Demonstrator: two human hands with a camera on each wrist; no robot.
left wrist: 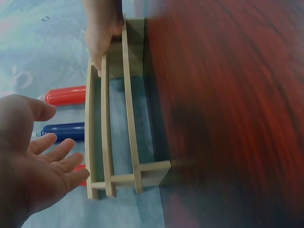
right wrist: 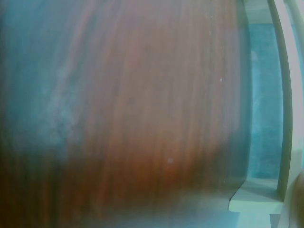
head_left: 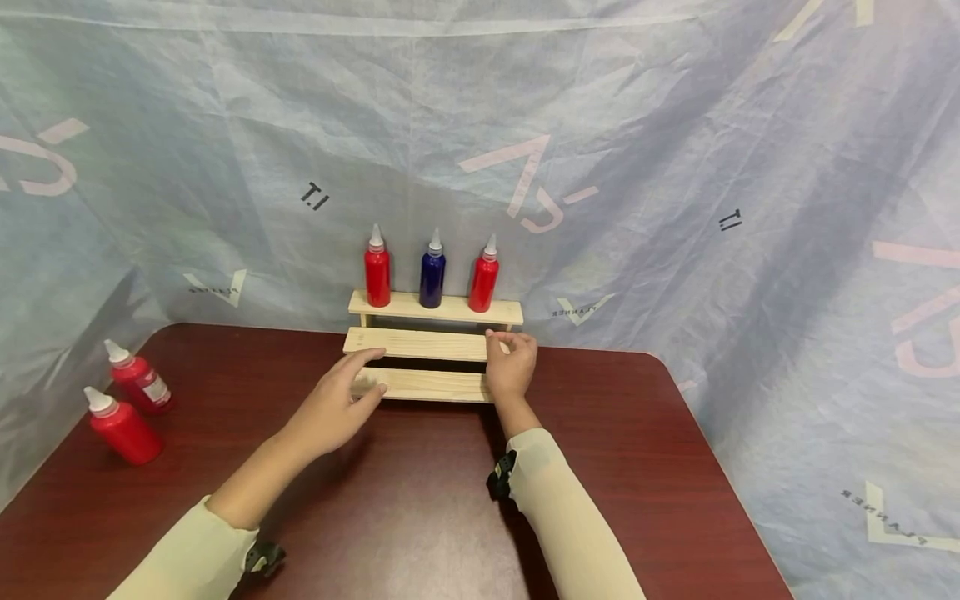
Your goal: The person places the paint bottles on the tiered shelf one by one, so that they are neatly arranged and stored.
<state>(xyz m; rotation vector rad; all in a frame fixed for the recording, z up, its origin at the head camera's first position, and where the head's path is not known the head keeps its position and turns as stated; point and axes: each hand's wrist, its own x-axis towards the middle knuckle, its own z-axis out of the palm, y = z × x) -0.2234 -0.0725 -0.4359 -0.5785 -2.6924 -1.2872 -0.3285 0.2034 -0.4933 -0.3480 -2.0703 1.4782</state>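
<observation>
The wooden rack point(head_left: 427, 346) runs nine-to-three; the right hand point(head_left: 512, 364) grips its three o'clock end, while the left hand point(head_left: 337, 406), fingers spread and empty, hovers at its nine o'clock end.

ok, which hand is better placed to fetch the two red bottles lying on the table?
Left, probably. The left hand is open by the wooden rack's left end, on the side of the two lying red bottles. The right hand grips the rack's right end.
</observation>
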